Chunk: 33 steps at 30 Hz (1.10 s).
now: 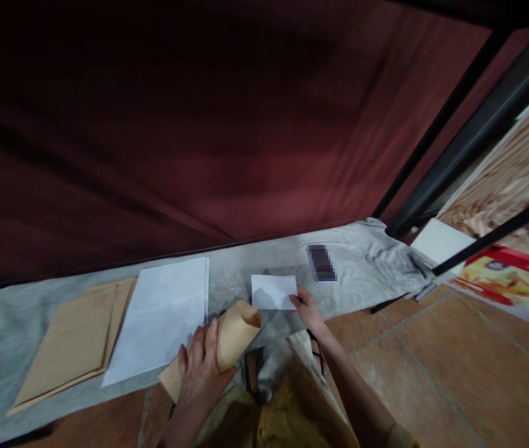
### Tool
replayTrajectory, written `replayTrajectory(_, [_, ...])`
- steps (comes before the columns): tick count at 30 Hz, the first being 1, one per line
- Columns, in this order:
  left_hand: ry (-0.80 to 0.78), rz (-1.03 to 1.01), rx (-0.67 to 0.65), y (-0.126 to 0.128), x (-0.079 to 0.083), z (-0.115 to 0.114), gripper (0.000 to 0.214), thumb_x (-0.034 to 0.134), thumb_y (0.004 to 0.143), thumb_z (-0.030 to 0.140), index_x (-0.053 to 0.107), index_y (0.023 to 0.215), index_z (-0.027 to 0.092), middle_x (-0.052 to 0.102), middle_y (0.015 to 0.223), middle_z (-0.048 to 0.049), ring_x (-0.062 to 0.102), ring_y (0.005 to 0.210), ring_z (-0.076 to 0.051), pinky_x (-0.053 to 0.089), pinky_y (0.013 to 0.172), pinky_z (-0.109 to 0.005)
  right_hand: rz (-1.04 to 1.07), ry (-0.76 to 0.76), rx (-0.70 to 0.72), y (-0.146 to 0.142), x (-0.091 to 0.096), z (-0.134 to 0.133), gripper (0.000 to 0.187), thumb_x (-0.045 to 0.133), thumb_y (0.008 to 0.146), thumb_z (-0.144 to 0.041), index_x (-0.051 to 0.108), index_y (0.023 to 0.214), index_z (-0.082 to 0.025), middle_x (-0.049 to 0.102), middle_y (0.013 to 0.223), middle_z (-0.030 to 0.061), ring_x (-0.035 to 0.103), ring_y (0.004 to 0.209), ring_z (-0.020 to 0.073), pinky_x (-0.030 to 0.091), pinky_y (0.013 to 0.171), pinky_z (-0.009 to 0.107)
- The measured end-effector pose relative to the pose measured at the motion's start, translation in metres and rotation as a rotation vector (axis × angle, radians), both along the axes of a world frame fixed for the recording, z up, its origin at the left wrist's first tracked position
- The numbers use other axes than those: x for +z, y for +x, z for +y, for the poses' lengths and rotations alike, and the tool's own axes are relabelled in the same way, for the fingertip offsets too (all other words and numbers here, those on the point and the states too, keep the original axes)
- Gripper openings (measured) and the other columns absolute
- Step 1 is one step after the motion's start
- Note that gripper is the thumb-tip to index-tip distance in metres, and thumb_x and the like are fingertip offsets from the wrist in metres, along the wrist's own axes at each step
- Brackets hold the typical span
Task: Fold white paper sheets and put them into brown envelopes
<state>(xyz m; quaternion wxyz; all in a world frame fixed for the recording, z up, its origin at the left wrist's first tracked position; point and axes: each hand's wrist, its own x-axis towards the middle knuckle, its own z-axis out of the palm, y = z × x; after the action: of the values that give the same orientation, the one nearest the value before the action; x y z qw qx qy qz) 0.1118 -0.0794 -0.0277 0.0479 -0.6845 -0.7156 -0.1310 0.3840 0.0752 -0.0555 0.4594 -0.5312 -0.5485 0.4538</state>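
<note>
My left hand [199,367] is wrapped round a roll of brown kraft paper [239,330], whose open end points away and to the right. My right hand [308,307] pinches the right edge of a small white sheet of paper [272,291], held flat just above or on the grey cloth; I cannot tell which. Beside my left hand lie large white sheets of paper [162,311]. Further left is a stack of flat brown paper pieces or envelopes [73,336].
A grey cloth [362,267] covers the narrow surface, with a phone-like dark object [322,262], blurred out, on it. Behind hangs a dark red curtain [246,174]. Black metal bars [446,118] and a red-yellow printed box [511,280] stand right, above the tiled floor [432,367].
</note>
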Motion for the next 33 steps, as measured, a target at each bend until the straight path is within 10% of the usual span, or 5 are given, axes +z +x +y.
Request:
replayTrajectory(16, [0.058, -0.012, -0.032, 0.0, -0.004, 0.001, 0.099, 0.063, 0.078, 0.03, 0.011, 0.16, 0.014, 0.045, 0.151, -0.0244, 0.037, 0.145, -0.041, 0.029, 0.115, -0.062, 0.254, -0.105, 0.042, 0.027, 0.056, -0.037, 0.034, 0.072, 0.079, -0.054, 0.069, 0.089, -0.022, 0.066, 0.076, 0.0001, 0.058, 0.07, 0.0185, 0.049, 0.064, 0.029])
replayTrajectory(33, [0.098, 0.144, -0.15, -0.002, 0.016, 0.008, 0.083, 0.065, 0.08, 0.019, 0.033, 0.156, 0.015, 0.043, 0.153, -0.0251, 0.028, 0.15, -0.042, 0.017, 0.119, -0.068, -0.089, -0.074, 0.261, 0.05, 0.049, -0.033, 0.027, 0.058, 0.086, -0.041, 0.072, 0.092, -0.019, 0.068, 0.079, 0.0024, 0.059, 0.071, 0.0186, 0.044, 0.066, 0.029])
